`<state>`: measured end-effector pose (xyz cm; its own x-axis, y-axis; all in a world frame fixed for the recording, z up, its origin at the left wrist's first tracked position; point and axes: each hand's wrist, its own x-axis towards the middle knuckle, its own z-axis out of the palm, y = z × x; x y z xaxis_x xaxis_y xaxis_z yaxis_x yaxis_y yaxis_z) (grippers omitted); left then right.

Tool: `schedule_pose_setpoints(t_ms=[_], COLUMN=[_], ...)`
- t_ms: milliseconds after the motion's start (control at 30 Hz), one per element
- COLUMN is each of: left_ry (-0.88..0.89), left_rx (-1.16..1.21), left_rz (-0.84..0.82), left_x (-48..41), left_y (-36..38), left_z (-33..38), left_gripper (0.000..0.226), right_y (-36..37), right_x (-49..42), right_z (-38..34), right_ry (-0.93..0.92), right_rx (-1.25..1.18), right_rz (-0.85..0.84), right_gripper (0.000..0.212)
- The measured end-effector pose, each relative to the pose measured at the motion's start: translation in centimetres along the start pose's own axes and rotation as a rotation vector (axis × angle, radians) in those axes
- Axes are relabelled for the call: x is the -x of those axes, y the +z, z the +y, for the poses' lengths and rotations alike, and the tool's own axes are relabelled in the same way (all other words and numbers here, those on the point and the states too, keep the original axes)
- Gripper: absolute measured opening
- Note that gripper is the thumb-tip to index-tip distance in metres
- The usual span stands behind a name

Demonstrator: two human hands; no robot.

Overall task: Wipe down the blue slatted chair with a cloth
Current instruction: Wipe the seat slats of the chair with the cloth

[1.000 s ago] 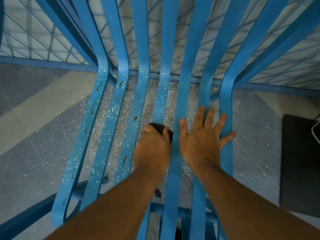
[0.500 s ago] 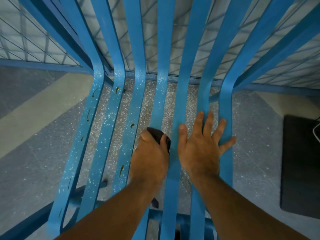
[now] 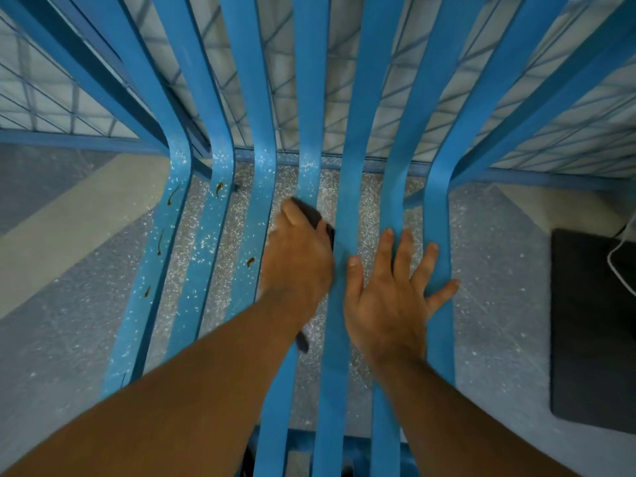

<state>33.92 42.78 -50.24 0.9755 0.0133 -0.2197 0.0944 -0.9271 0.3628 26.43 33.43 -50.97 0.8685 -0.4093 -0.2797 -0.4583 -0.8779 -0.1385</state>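
Note:
The blue slatted chair (image 3: 351,187) fills the view from above, its seat slats bending up into the backrest. White specks and small brown marks dot the left slats. My left hand (image 3: 297,261) grips a dark cloth (image 3: 315,215) and presses it on the middle slat; the cloth's front edge shows past my fingers, and a corner hangs below my wrist. My right hand (image 3: 392,290) lies flat with fingers spread across the right slats.
Speckled grey floor (image 3: 62,332) shows between and around the slats. A wire mesh fence (image 3: 51,98) with a blue rail stands behind the chair. A dark mat (image 3: 592,325) with a white cable lies on the right.
My left hand has slid the cloth forward along the middle slat toward the backrest bend. My right hand has stayed on the right slats.

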Motion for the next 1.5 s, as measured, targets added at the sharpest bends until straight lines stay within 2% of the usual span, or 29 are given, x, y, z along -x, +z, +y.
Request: schedule_pose_setpoints(t_ms=[67, 100, 233, 333, 400, 500, 533, 633, 833, 933, 1000, 1100, 1200, 1267, 1367, 1500], left_ry=[0.123, 0.121, -0.029, -0.174, -0.109, 0.124, 0.14, -0.005, 0.077, 0.067, -0.024, -0.297, -0.396, -0.371, -0.203, -0.013], left_rx=[-0.112, -0.122, -0.036, 0.05, 0.049, 0.034, 0.046, 0.099, -0.014, 0.043, 0.137, 0.227, 0.283, 0.289, 0.165, 0.022], left_rz=[-0.071, -0.115, -0.11, -0.08, -0.074, -0.06, -0.062, -0.137, -0.139, -0.121, -0.135, -0.098, -0.079, -0.067, -0.008, -0.022], left_x=[2.0, 2.1, -2.1, -4.4, -3.3, 0.7, 2.0, 3.9, 0.0, -0.2, 1.5, 2.9, 0.0, -2.3, -4.1, -1.9], left_y=[-0.7, -0.8, -0.1, 0.3, 0.1, -0.1, -0.1, 0.1, -0.8, -0.5, -0.1, -0.3, -0.3, 0.0, 0.5, 0.6], left_z=[-0.3, -0.3, 0.8, 1.6, 1.3, -0.2, -0.7, -1.6, 0.5, 0.6, -0.2, -0.4, 0.6, 1.2, 1.6, 0.8], left_gripper=[0.061, 0.061, 0.046, 0.051, 0.058, 0.063, 0.064, 0.066, 0.06, 0.059, 0.06, 0.05, 0.049, 0.05, 0.049, 0.066], right_y=[-0.1, -0.1, 0.2, 0.2, 0.1, 0.1, 0.0, 0.0, 0.1, 0.0, 0.0, 0.0, 0.0, 0.0, -0.2, -0.1], right_x=[0.0, -0.1, 0.0, -0.1, -0.1, -0.2, -0.2, -0.2, -0.2, -0.1, -0.2, -0.2, -0.1, -0.1, -0.1, -0.1], right_z=[0.0, 0.0, 0.2, 0.1, 0.1, 0.1, 0.0, -0.1, 0.1, 0.1, 0.0, -0.1, 0.0, 0.1, 0.0, 0.0], right_ry=[0.0, 0.003, -0.01, -0.006, -0.009, -0.001, 0.003, 0.011, 0.0, -0.004, 0.004, 0.009, 0.003, 0.001, 0.0, 0.001], right_rx=[-0.007, -0.012, -0.02, -0.03, -0.028, -0.02, -0.02, -0.02, -0.005, -0.003, 0.007, -0.001, -0.004, 0.002, -0.003, -0.005], right_rz=[-0.003, -0.003, 0.011, 0.031, 0.023, 0.012, 0.014, 0.016, 0.0, -0.002, -0.005, -0.008, -0.007, -0.001, -0.008, -0.012], right_gripper=[0.07, 0.07, 0.07, 0.07, 0.069, 0.069, 0.069, 0.069, 0.068, 0.068, 0.069, 0.068, 0.069, 0.07, 0.07, 0.07])
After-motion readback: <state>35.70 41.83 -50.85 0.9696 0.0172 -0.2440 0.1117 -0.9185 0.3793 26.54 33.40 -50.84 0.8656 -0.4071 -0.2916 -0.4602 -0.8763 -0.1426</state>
